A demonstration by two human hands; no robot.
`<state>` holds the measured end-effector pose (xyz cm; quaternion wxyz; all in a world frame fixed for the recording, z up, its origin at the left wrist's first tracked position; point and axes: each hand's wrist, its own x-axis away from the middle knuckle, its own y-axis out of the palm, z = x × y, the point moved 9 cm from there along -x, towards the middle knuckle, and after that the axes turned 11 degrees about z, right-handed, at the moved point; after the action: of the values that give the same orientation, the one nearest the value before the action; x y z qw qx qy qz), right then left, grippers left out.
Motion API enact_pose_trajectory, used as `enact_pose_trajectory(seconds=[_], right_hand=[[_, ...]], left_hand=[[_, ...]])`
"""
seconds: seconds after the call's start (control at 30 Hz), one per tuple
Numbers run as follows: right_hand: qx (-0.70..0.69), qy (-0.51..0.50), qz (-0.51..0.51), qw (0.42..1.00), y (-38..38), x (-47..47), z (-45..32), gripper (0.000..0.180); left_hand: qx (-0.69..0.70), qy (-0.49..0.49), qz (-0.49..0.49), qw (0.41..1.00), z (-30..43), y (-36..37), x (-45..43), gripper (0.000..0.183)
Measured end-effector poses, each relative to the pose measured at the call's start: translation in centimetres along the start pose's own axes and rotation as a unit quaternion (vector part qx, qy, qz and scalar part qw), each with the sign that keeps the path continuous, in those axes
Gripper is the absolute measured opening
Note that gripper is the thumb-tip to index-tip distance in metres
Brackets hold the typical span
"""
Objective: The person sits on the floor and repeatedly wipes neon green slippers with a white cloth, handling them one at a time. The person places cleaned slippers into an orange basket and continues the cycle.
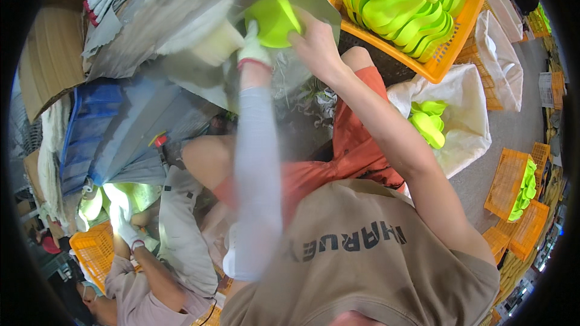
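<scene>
A thin, curved lime-green piece [274,22] is held in front of me at the top of the view. My right hand [312,40], bare, pinches its right edge between thumb and fingers. On the piece's left edge is my left hand [254,47], in a white glove with a red cuff; its fingers are partly hidden behind the piece. Just left of that glove is a blurred cream-coloured wheel [219,43], apparently spinning. Whether the piece touches the wheel cannot be seen.
An orange plastic crate [435,70] of stacked lime-green pieces [398,9] stands at upper right. Below it, a white sack [466,122] holds more pieces [426,122]. A co-worker's gloved hand [124,226] is at lower left, beside a blue metal housing [149,122]. Cardboard [54,54] stands at far left.
</scene>
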<state>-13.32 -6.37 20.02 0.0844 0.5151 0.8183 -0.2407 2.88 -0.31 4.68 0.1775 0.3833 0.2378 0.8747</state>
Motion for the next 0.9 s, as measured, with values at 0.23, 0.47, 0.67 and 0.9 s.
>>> enact_pose_trajectory(seconds=[0.23,0.47,0.67,0.9], right_hand=[[0.101,0.044,-0.088,0.990,4.4,-4.0,0.1,0.049],[0.341,-0.397,-0.108,0.845,-1.6,6.7,-5.2,0.062],[0.069,0.016,-0.154,0.986,0.2,7.2,-5.8,0.033],[0.125,-0.096,-0.119,0.980,3.2,7.6,-12.5,0.032]], left_hand=[[-0.392,0.166,-0.025,0.905,2.8,-5.1,4.1,0.047],[-0.162,0.185,-0.055,0.968,-0.2,1.4,3.7,0.049],[0.158,-0.007,0.063,0.985,-1.2,-9.2,0.4,0.044],[0.576,-0.560,-0.287,0.521,-7.6,0.1,2.7,0.039]])
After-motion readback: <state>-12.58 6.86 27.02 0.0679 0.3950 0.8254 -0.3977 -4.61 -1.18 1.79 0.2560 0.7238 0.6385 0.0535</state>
